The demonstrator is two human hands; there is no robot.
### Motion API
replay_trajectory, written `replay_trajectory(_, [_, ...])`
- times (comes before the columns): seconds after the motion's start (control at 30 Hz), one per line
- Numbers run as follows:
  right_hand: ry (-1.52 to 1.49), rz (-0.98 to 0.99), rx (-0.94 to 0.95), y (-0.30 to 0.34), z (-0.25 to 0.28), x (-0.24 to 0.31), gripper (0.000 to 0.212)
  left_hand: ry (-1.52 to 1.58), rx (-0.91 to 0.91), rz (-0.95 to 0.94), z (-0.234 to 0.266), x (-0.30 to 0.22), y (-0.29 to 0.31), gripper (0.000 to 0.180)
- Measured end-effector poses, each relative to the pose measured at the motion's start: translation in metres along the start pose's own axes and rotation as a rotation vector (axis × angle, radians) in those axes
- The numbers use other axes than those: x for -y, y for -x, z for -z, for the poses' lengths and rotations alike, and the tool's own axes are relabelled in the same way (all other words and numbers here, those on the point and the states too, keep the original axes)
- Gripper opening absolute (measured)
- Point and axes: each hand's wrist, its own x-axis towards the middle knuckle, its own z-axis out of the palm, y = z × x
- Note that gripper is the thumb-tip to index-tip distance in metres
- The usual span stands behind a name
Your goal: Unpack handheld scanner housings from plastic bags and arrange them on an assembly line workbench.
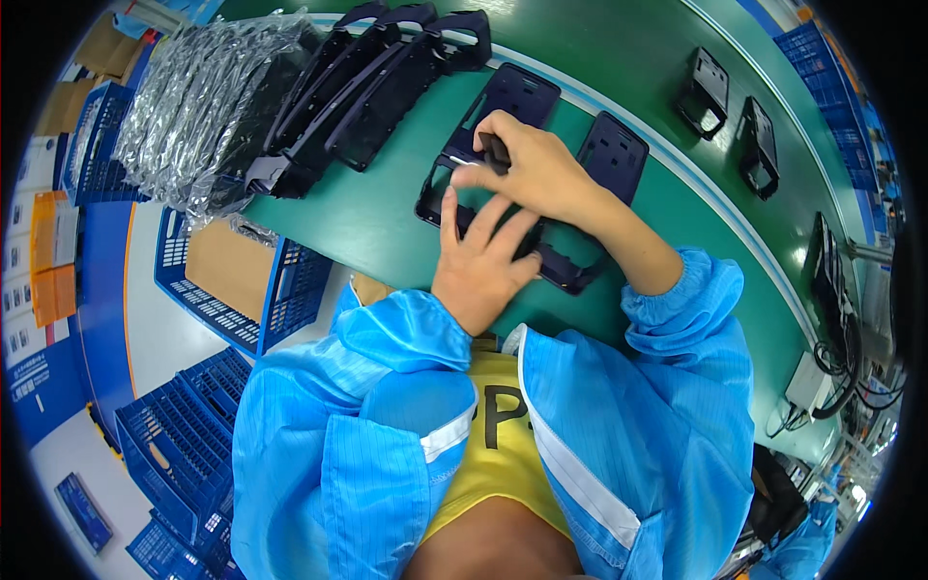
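Note:
Two dark plastic housings with rectangular openings lie side by side on the green bench, the left housing (517, 95) and the right housing (616, 155). My right hand (541, 169) is over the left housing, its thumb and index finger bent around a small dark piece (496, 153) whose kind I cannot make out. Just below it, my left hand (481, 269) has its fingers spread across the near part of the left housing, holding nothing. The two hands hide the middle of this housing and part of the right one.
At the bench's far left stand several dark housings (387, 97) on edge beside a row of plastic-wrapped ones (208, 116). Beyond a pale rail, two more housings (709, 92) rest on a green surface. Blue crates (280, 300) stand left and below. Cables (841, 367) hang at right.

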Motion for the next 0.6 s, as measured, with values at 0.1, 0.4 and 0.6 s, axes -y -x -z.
replay_trajectory(0.1, [0.277,0.215,0.068,-0.005,-0.006,-0.004,0.025,0.083,0.012,-0.088,-0.003,0.019,0.013,0.019])
replay_trajectory(0.4, [0.305,0.474,-0.568,0.034,0.014,-0.007,0.025,0.053,0.072,-0.127,-0.003,0.018,0.005,0.011])
replay_trajectory(0.6, [-0.530,-0.200,-0.478,0.222,0.078,0.013,0.022,-0.191,0.138,-0.051,0.006,0.018,0.004,0.015])
